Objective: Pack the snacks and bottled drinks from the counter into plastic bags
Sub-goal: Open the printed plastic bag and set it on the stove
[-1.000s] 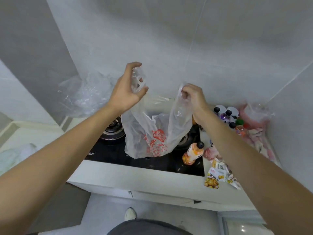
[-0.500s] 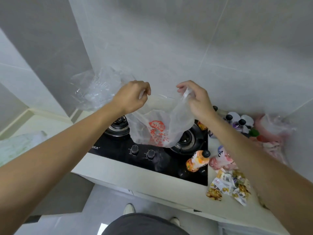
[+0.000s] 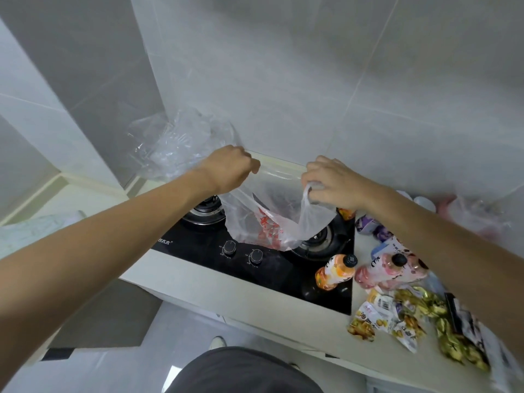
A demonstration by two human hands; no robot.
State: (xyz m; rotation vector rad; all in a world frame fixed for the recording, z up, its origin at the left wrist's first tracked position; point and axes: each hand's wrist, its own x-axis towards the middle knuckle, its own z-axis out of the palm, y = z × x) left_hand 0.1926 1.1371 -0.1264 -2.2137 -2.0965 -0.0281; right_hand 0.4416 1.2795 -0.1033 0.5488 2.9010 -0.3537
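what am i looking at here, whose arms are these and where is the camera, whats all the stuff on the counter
There is no machine here. A person wears a camera on the head, looking down, so the two arms are their own. There is only this one view.

The left hand and the right hand each pinch the top of a thin plastic bag with red print, spreading it over a black gas stove.

To the right, on the counter, lie an orange drink bottle, a pink drink bottle and small snack packets. More bottles sit behind them, partly hidden by the right arm. A crumpled clear bag rests at the back left.
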